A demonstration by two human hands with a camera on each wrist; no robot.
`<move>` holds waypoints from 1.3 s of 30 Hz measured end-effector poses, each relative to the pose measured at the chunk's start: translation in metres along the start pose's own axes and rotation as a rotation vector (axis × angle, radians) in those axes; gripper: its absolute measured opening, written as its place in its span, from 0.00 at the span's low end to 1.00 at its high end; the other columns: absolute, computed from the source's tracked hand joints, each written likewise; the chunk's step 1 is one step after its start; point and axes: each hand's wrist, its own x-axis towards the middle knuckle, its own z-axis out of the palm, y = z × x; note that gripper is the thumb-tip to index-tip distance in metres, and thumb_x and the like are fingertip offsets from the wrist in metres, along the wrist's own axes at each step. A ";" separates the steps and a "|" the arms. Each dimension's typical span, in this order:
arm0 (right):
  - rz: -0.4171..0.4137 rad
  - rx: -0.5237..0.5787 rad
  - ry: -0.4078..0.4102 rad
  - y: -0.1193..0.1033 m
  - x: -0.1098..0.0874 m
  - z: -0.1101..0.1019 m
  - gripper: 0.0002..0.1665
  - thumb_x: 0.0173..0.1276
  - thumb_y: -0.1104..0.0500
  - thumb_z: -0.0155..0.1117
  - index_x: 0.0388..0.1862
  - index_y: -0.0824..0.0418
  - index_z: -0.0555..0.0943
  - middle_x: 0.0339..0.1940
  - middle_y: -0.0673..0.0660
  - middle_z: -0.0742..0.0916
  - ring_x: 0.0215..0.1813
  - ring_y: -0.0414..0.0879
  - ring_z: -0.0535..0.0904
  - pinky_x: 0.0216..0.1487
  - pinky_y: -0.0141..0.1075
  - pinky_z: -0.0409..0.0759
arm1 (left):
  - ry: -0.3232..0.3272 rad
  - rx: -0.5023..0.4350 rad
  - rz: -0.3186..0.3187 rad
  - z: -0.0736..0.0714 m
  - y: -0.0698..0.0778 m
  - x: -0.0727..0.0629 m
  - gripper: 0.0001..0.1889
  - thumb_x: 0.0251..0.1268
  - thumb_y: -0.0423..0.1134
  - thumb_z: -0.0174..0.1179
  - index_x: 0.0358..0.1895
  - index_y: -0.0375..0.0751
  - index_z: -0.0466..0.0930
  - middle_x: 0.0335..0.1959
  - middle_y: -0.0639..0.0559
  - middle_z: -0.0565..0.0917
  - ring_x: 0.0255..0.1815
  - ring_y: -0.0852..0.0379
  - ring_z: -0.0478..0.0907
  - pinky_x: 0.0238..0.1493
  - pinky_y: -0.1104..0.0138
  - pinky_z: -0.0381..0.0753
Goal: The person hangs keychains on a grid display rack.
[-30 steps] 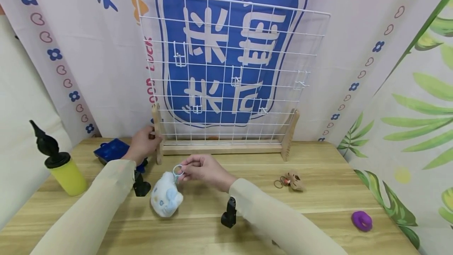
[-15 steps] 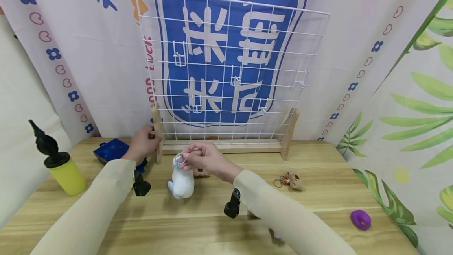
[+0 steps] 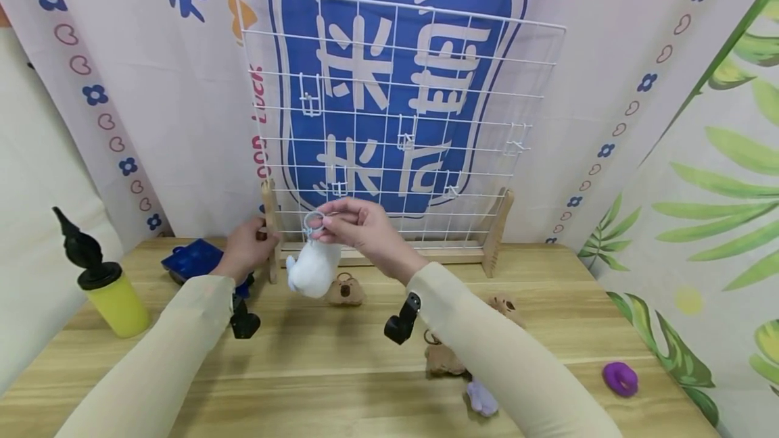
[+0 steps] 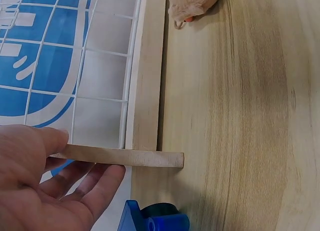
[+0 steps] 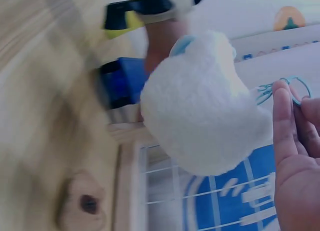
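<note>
A white plush keychain (image 3: 313,269) with pale blue parts hangs from its light blue ring (image 3: 314,220). My right hand (image 3: 368,230) pinches that ring between thumb and fingers, in front of the lower left of a white wire grid (image 3: 414,218). The right wrist view shows the plush (image 5: 200,106) large, swinging beside the hand. My left hand (image 3: 243,249) grips the wooden side support (image 3: 270,222) at the grid's left end; in the left wrist view, thumb and fingers lie on opposite faces of that support (image 4: 145,158). Small white hooks (image 3: 339,188) sit on the grid.
Brown plush keychains (image 3: 345,293) lie on the wooden table (image 3: 304,397), one just below the hanging plush. A lilac plush (image 3: 482,399) and a purple ring-shaped thing (image 3: 621,378) are to the right. At left are a yellow-and-black pump (image 3: 115,296) and a blue item (image 3: 193,259).
My right hand has lifted the white plush off the table, up and slightly right toward the grid, and the plush has turned its back to view. The left hand has stayed on the support.
</note>
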 end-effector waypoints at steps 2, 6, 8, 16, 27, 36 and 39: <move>-0.015 0.017 0.022 -0.010 0.003 -0.001 0.19 0.78 0.68 0.59 0.65 0.71 0.78 0.63 0.70 0.86 0.46 0.37 0.90 0.61 0.39 0.87 | -0.006 0.001 0.002 -0.001 -0.001 0.000 0.29 0.83 0.38 0.48 0.76 0.22 0.59 0.68 0.20 0.72 0.62 0.30 0.78 0.62 0.43 0.85; -0.049 0.019 0.061 -0.030 0.010 -0.004 0.19 0.79 0.67 0.60 0.65 0.69 0.78 0.63 0.69 0.87 0.46 0.37 0.90 0.61 0.38 0.87 | -0.022 -0.020 0.002 -0.002 -0.001 0.000 0.28 0.83 0.38 0.47 0.76 0.22 0.60 0.71 0.21 0.70 0.66 0.28 0.75 0.66 0.40 0.81; -0.064 0.010 0.078 -0.038 0.014 -0.004 0.19 0.78 0.66 0.60 0.65 0.68 0.79 0.62 0.67 0.87 0.47 0.38 0.90 0.61 0.38 0.87 | -0.025 -0.029 0.000 -0.001 -0.003 0.001 0.28 0.82 0.38 0.47 0.76 0.22 0.60 0.72 0.21 0.69 0.69 0.27 0.74 0.68 0.39 0.79; -0.129 -0.003 0.176 -0.068 0.033 -0.002 0.18 0.77 0.67 0.62 0.64 0.64 0.81 0.60 0.64 0.90 0.52 0.45 0.92 0.59 0.36 0.88 | -0.032 -0.037 0.007 -0.003 -0.004 -0.002 0.29 0.83 0.37 0.46 0.78 0.22 0.57 0.71 0.20 0.70 0.67 0.27 0.76 0.64 0.40 0.82; -0.216 -0.078 0.262 -0.112 0.055 0.002 0.17 0.78 0.67 0.61 0.63 0.68 0.79 0.59 0.65 0.90 0.57 0.53 0.90 0.57 0.33 0.88 | -0.037 -0.013 0.040 -0.003 -0.002 -0.004 0.28 0.84 0.37 0.47 0.76 0.21 0.59 0.69 0.19 0.72 0.65 0.28 0.78 0.60 0.43 0.86; -0.188 -0.067 0.321 -0.126 0.067 0.007 0.16 0.77 0.67 0.62 0.60 0.68 0.80 0.58 0.63 0.90 0.57 0.51 0.91 0.56 0.31 0.88 | -0.022 0.060 0.065 -0.005 -0.003 -0.002 0.28 0.83 0.38 0.49 0.76 0.22 0.60 0.68 0.18 0.72 0.66 0.25 0.76 0.59 0.43 0.86; -0.169 -0.051 0.346 -0.123 0.072 0.010 0.16 0.76 0.67 0.63 0.60 0.68 0.80 0.57 0.63 0.91 0.56 0.50 0.91 0.56 0.31 0.88 | -0.019 0.063 0.064 -0.005 -0.005 -0.001 0.28 0.83 0.38 0.49 0.76 0.22 0.60 0.69 0.18 0.72 0.66 0.24 0.76 0.59 0.42 0.86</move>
